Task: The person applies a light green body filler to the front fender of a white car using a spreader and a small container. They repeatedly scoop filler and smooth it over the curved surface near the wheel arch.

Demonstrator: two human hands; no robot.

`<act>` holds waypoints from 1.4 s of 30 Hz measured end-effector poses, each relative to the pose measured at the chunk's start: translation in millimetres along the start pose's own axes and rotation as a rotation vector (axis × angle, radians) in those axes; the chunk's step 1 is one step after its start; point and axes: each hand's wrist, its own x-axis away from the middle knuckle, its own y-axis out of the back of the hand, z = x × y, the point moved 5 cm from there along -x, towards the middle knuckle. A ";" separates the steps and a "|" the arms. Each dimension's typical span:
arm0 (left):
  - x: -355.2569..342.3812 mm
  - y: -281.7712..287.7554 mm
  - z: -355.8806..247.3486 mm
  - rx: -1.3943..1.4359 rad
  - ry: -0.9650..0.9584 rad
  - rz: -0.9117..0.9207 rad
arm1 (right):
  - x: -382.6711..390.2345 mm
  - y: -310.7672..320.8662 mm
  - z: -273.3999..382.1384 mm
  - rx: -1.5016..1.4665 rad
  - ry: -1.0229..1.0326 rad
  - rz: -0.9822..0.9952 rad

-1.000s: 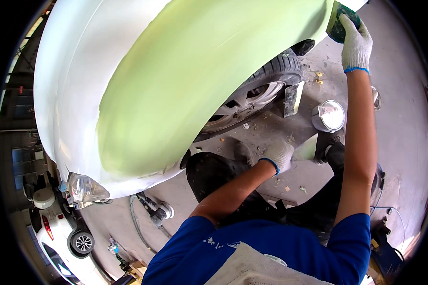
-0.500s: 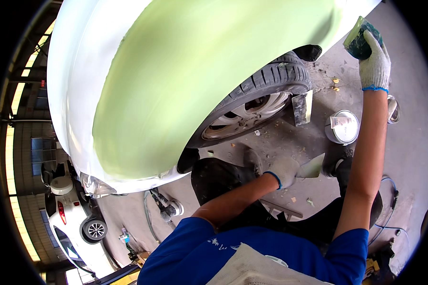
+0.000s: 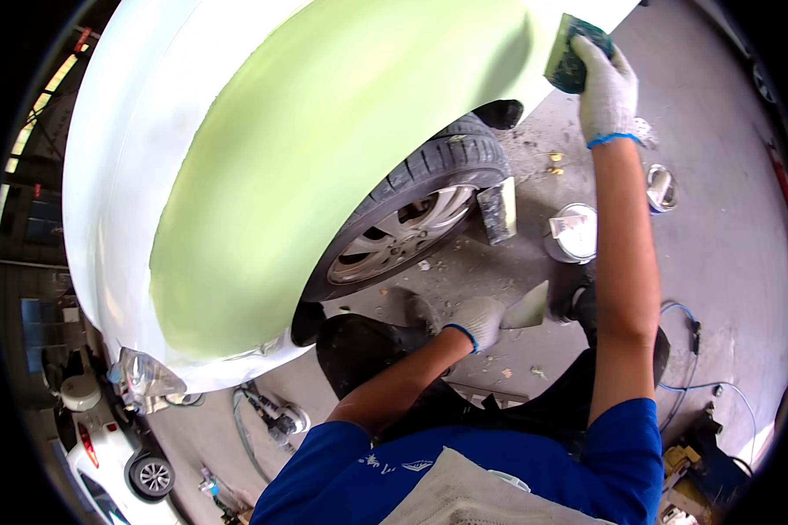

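A white car's fender carries a broad coat of light green filler [image 3: 324,149]. My right hand [image 3: 608,92], in a knitted white glove with a blue cuff, is closed on a dark green spreader [image 3: 571,61] smeared with light green filler. That spreader overlaps the fender's right edge in view; whether it touches the panel I cannot tell. Lower down, over my knees, my left hand [image 3: 477,320] wears a matching glove. It grips a putty knife [image 3: 528,308] whose blade has pale green filler on it; the handle is hidden in the glove.
The wheel [image 3: 411,214] sits under the fender, with a stained flat board [image 3: 498,210] leaning by it. A white tub [image 3: 573,234] and a smaller can [image 3: 662,188] stand on the floor. A sander [image 3: 280,420] lies left, a hose [image 3: 693,350] right. Another white car [image 3: 123,464] stands behind.
The view has shifted, so the car and floor items sit further left. My right hand has brought the spreader closer to the fender's right edge. My left hand keeps the putty knife low.
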 end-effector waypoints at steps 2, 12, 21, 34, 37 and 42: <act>-1.3 -0.4 1.8 -0.003 -0.011 -0.011 | -1.3 -11.5 11.9 0.102 0.048 0.008; 33.5 91.9 -8.6 0.574 -0.117 -0.489 | 92.6 -16.6 106.5 0.374 0.132 0.231; 61.5 125.5 -24.2 0.598 -0.203 -0.793 | 223.1 11.6 118.7 1.067 0.372 0.326; 62.7 128.0 -24.0 0.424 -0.169 -0.920 | 263.2 -16.5 100.2 1.075 0.467 0.572; 60.0 121.0 -9.6 0.389 -0.153 -0.933 | 248.9 -28.6 108.0 0.860 0.268 0.474; 53.8 118.7 -13.4 0.354 -0.031 -0.785 | 108.0 -42.8 94.8 0.204 0.090 0.142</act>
